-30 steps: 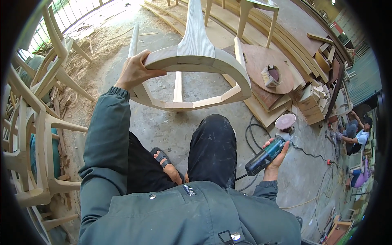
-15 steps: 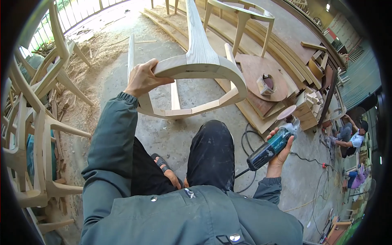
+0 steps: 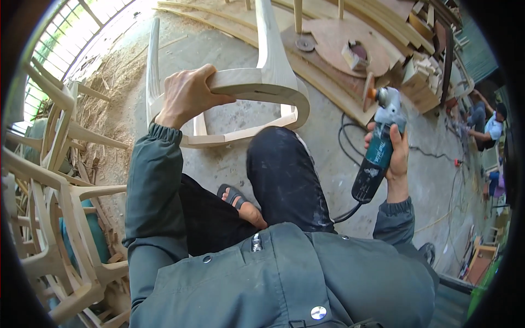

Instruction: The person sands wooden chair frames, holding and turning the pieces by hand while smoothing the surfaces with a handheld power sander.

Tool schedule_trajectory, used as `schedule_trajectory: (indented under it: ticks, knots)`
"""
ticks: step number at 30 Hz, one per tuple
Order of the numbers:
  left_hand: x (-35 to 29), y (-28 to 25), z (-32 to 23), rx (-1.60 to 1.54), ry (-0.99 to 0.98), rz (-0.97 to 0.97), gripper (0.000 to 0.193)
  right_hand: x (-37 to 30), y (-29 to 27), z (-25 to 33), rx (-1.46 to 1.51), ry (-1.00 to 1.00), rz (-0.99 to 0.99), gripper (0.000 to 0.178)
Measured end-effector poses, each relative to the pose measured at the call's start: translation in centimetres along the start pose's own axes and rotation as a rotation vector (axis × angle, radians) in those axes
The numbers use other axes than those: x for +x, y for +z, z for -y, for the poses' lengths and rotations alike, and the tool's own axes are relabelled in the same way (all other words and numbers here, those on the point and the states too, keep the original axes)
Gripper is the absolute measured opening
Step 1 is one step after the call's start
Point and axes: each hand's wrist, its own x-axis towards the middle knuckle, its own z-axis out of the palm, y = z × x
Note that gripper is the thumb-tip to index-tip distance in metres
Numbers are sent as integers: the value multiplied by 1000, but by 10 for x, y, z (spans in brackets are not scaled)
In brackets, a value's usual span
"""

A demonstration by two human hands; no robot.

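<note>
Here, wooden frame (image 3: 273, 92) gripped between left fingers (image 3: 205, 72); grinder (image 3: 377, 150) clasped inside right fingers (image 3: 368, 137)

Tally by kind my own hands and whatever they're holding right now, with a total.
Hands: 2, your left hand and right hand
Wooden chair frame: 1, in the left
Corded grinder: 1, in the right
Total: 4

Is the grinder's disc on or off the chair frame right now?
Off: the disc stands apart from the chair frame, with a board showing between them.
</note>
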Motion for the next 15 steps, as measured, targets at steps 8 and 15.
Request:
schedule_trajectory:
  ticks: [8, 15]
  knots:
    - [32, 30, -66, 88, 54, 74, 58, 10, 19, -19, -9, 140, 108, 73]
    - [21, 30, -62, 130, 107, -18, 59, 27, 14, -29, -304, 101, 151, 95]
